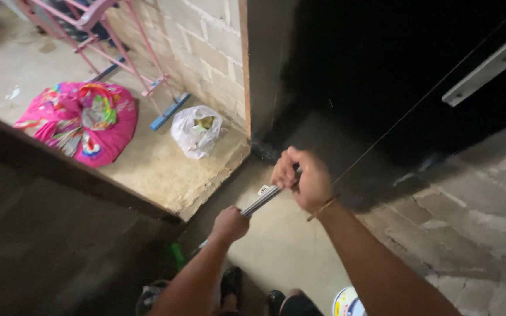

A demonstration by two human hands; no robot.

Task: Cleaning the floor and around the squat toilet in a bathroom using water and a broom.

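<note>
The right hand (303,178) is curled tight around the upper end of a slim metal bar (262,200), fingers folded over it near a small white sticker. The left hand (229,224) is closed in a fist around the same bar lower down, so the bar runs slanting between the two, its lower end dropping toward the floor by something green (175,255); in this dim light I can't say what that is. A thin band (322,209) circles the right wrist. Just beyond the hands a concrete step (165,169) rises, and on it sits a white plastic bag (196,131) against the block wall (197,41). Further left lies a bright pink patterned bundle (83,120), with a pink metal frame (118,52) leaning behind it. To the right a dark doorway (382,70) gapes.
</note>
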